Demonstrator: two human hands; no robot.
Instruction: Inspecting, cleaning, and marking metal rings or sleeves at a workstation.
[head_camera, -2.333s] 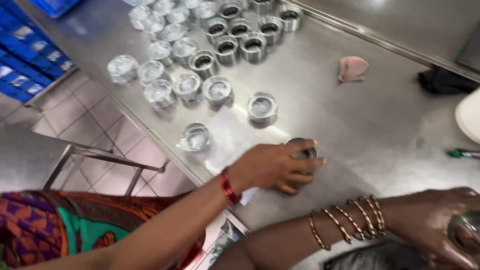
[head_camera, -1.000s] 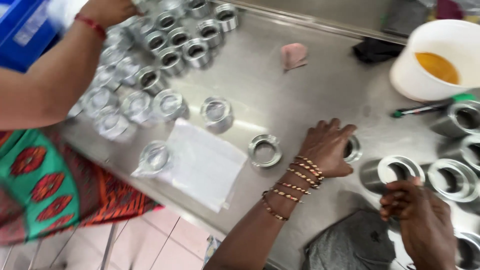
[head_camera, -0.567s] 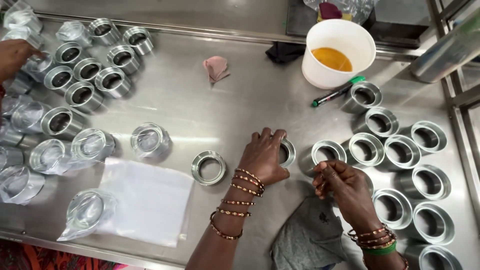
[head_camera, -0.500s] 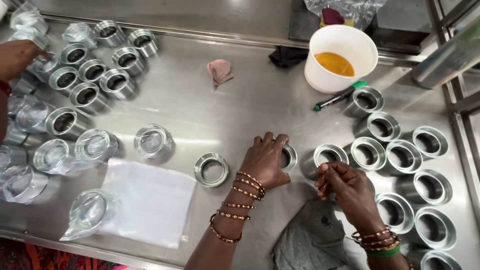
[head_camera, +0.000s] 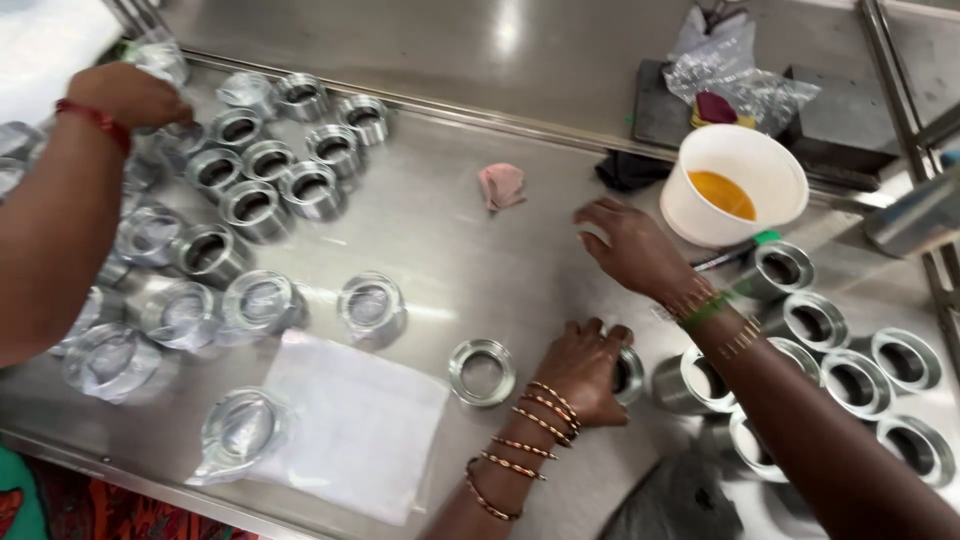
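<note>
While curled down over a short metal ring (head_camera: 628, 375) near the front middle of the desk (head_camera: 470, 250): left hand (head_camera: 585, 365), fingers together and clamped on the ring's top, most of the ring hidden under the palm, bangles stacked along the wrist. Just to its left, lying free, a flatter ring (head_camera: 482, 372); beyond that a clear plastic sheet (head_camera: 360, 420) spread flat at the desk's front edge.

Stretched farther out across the desk: right hand (head_camera: 630, 245), knuckles up, fingers loosely bent; cannot tell whether closed on anything. Close by on its right, a white tub (head_camera: 690, 205) of orange liquid, with a green-capped pen (head_camera: 742, 250) lying at the tub's foot. To its left, well apart, a crumpled pink cloth (head_camera: 500, 185).

Ranged along the right side, open metal cylinders (head_camera: 850, 375) standing upright in rows. Crowded on the left, more rings, bare ones (head_camera: 255, 205) towards the back and plastic-wrapped ones (head_camera: 260, 300) nearer the front. Reaching in at the far left corner, a co-worker's hand (head_camera: 125, 95) with a red wristband, fingers down among the wrapped pieces.
</note>
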